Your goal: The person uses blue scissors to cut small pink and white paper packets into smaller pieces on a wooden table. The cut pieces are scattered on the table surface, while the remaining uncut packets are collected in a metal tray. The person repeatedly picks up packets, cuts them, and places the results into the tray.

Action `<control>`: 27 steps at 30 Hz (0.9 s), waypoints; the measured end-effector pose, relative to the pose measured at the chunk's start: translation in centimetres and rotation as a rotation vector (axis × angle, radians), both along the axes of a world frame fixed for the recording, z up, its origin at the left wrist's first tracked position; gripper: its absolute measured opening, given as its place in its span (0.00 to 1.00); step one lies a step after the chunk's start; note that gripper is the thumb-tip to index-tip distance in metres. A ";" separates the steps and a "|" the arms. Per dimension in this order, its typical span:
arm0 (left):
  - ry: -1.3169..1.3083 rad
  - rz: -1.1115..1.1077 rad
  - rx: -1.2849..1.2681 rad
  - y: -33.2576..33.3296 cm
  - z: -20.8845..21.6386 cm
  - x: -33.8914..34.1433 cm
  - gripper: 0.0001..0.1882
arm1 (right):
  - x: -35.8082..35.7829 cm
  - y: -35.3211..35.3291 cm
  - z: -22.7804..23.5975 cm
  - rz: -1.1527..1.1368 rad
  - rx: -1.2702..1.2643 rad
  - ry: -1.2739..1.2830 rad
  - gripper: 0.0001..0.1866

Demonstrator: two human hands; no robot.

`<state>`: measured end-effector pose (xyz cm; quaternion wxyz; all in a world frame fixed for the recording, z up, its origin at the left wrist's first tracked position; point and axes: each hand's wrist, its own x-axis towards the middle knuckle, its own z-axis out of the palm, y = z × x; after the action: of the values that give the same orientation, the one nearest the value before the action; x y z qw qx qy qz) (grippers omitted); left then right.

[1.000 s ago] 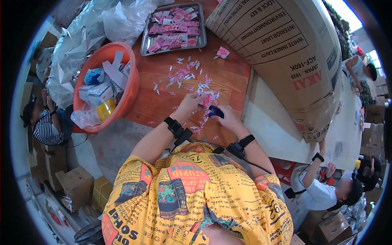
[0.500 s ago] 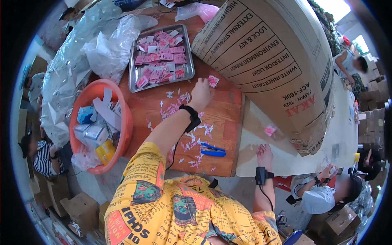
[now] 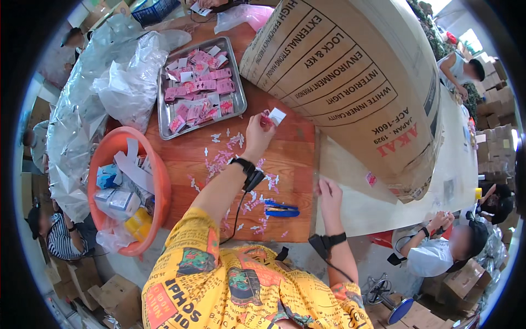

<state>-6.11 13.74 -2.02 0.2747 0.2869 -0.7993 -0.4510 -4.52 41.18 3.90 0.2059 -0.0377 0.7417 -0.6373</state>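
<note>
Reckon the middle of the wooden board point(image 3: 298, 170) as the clock's centre, with twelve straight ahead of the person in the yellow patterned shirt point(image 3: 213, 268). The left hand point(image 3: 257, 138) is up at about one o'clock, thumb and fingers pinched nearly closed on a pink-and-white card point(image 3: 277, 116), its white part turned upward beyond the fingertips. The right hand point(image 3: 331, 194) is between three and four, at the board's edge, its fingers partly curled; from here I cannot tell whether it has hold of anything. A blue-handled tool point(image 3: 282, 210) lies between four and five, just left of that hand. Small pink and white pieces point(image 3: 216, 163) are strewn across the middle, some beneath the left forearm. At eleven sits a metal tray point(image 3: 241, 102) heaped with pink packets point(image 3: 200, 86); another pink packet point(image 3: 371, 179) is out at three on the pale table point(image 3: 350, 222), just beside a huge cardboard box point(image 3: 339, 82) that leans in from one to two. An orange tub point(image 3: 163, 183) stands between eight and nine, holding white paper strips and a yellow roll point(image 3: 139, 223). Clear plastic point(image 3: 129, 82) bunches at ten. A co-worker in a white top point(image 3: 430, 255) is off at four, hands raised together.
</note>
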 end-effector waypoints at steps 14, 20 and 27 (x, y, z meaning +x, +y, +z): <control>0.441 -0.126 -0.138 8.8 13.3 12.0 0.32 | 0.1 -9.1 11.7 0.361 -0.047 0.655 0.05; 0.274 -0.029 -0.424 9.4 14.2 14.2 0.33 | 3.5 -8.7 13.0 0.456 -0.153 0.807 0.04; 0.251 -0.045 -0.293 9.8 15.2 16.0 0.28 | 3.9 -7.3 11.2 0.468 -0.122 0.660 0.05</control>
<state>9.94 23.57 13.15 0.4013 0.1674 -0.8220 -0.3679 -0.61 33.90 15.07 0.0936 -0.4199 0.7002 -0.5698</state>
